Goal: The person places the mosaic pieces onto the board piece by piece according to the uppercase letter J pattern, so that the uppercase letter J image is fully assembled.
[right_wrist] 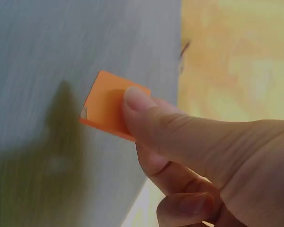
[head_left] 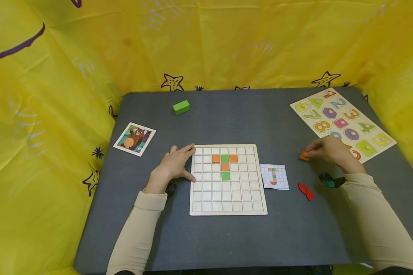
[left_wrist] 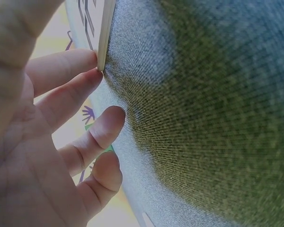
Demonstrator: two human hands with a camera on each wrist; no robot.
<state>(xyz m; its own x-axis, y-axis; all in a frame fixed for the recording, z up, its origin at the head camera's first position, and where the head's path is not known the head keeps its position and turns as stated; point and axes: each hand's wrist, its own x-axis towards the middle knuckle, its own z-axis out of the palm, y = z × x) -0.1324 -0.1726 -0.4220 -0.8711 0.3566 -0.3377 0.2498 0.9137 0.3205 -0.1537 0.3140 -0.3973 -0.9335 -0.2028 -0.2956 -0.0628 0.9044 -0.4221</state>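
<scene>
Between the thumb and fingers of my right hand [head_left: 330, 151] is a small orange square tile [right_wrist: 109, 104], held above the table near the number board. My left hand [head_left: 172, 164] touches the left edge of a wooden grid board [head_left: 228, 212], its fingers spread; in the left wrist view two fingertips [left_wrist: 92, 78] meet the board's corner. Orange and green tiles [head_left: 225, 167] sit in the grid's cells, three across with two more below the middle one. Right of the board lies a printed pattern card [head_left: 280, 179]. Two red curved pieces [head_left: 306, 191] lie nearer me, below my right hand.
A number and shape puzzle board [head_left: 330, 124] lies at the back right, partly behind my right hand. Green blocks [head_left: 181, 107] stand at the back left of the table [head_left: 241, 122]. A bear picture tile [head_left: 135, 139] lies at the left. Yellow cloth [head_left: 213, 42] surrounds the table.
</scene>
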